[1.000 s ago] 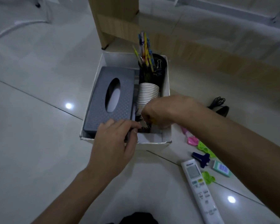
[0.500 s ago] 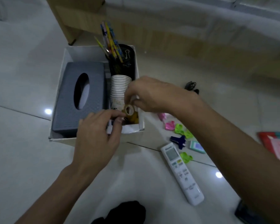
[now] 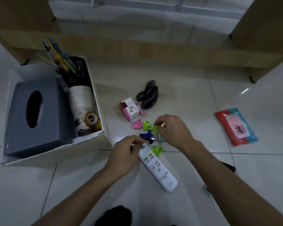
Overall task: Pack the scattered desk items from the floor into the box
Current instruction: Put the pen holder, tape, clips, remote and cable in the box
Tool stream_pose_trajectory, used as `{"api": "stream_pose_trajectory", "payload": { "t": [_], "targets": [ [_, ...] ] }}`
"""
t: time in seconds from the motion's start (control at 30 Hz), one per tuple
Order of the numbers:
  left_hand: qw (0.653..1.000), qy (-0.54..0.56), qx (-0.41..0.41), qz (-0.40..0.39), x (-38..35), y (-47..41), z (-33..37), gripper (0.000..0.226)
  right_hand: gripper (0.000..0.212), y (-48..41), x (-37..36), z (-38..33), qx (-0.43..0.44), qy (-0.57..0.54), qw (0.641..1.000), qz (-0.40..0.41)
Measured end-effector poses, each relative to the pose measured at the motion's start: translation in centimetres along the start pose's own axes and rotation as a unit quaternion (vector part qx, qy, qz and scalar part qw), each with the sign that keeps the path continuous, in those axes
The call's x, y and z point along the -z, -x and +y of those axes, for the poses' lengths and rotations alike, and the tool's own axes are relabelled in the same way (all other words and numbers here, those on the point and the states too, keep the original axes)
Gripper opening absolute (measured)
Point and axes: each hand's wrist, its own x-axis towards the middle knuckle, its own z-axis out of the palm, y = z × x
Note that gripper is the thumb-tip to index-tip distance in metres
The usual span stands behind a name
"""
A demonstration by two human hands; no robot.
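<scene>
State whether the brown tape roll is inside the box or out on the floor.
Inside. The tape roll lies within the white box walls, next to the paper cup stack.

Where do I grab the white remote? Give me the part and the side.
Take the white remote across its narrow width near the middle, coming from above, thumb on one long edge, fingers on the other. It lies flat, buttons up, on the floor; the left hand crowds its display end.

Packed box (image 3: 55, 152), open tile (image 3: 203, 111)
From the remote (image 3: 157, 167) we see clips (image 3: 146, 125) crowding 12 o'clock, the box walling 10, bare tile at 2.
</scene>
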Motion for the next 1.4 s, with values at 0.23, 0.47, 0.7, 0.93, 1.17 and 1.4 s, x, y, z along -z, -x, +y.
{"api": "stream_pose_trajectory", "payload": {
  "t": [0.23, 0.47, 0.7, 0.93, 1.17, 1.4],
  "targets": [
    [0.985, 0.115, 0.116, 0.060, -0.8, -3.6, -0.1, 0.023, 0.047, -3.5, -1.8, -0.1, -0.023, 0.061, 0.993, -0.096],
    [0.940, 0.267, 0.184, 0.103, -1.0, -4.6, 1.1, 0.011, 0.023, -2.9, -1.2, 1.6, -0.084, -0.197, 0.977, 0.006],
    [0.780, 0.557, 0.283, 0.035, -0.2, -6.7, 2.9, 0.033, 0.017, -4.1, 0.1, -1.3, -0.051, -0.377, 0.925, -0.007],
    [0.746, 0.566, 0.344, 0.073, 0.8, -6.2, 1.3, 0.035, 0.032, -4.6, -3.0, -0.1, 0.032, -0.042, 0.995, -0.088],
    [0.743, 0.572, 0.343, 0.055, 0.9, -6.3, 1.8, 0.042, 0.019, -4.6, -2.7, 0.0, -0.095, -0.267, 0.959, 0.025],
    [0.738, 0.594, 0.320, 0.023, 0.7, -6.2, 2.1, 0.036, 0.009, -3.7, -1.9, -2.7, 0.014, -0.316, 0.948, 0.026]
  ]
}}
